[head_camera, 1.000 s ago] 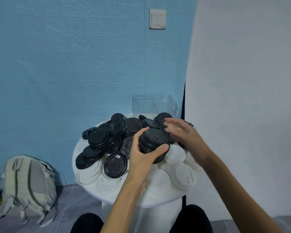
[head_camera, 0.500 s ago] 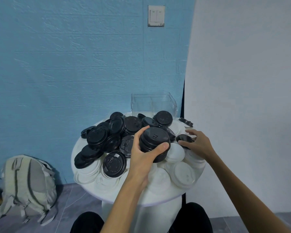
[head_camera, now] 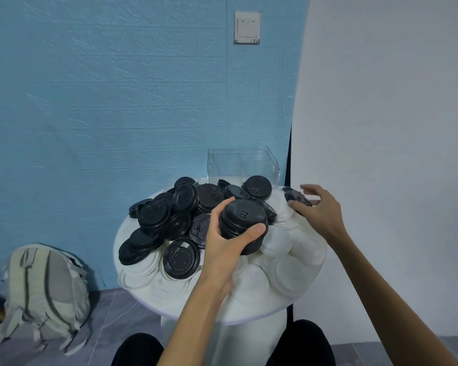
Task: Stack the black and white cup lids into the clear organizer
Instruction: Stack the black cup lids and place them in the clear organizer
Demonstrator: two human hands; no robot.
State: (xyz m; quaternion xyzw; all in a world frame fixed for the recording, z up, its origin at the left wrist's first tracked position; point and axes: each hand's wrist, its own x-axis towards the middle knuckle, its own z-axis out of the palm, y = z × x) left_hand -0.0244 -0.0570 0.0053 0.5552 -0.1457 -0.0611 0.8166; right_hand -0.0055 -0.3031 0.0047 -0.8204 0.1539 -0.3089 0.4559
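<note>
While the left hand keeps its fingers curled round a short stack of black lids at frame centre, the bit that matters is off to the right: a lone black lid lies flat right at the fingertips of the right hand, which has its fingers spread fairly wide and looks like it's touching it, though a proper pinch isn't there yet. So the right hand's clearly the nearer one. Loose black lids are heaped left of centre, white lids below and right. The clear organizer sits just above the pile and looks empty as far as I can tell.
</note>
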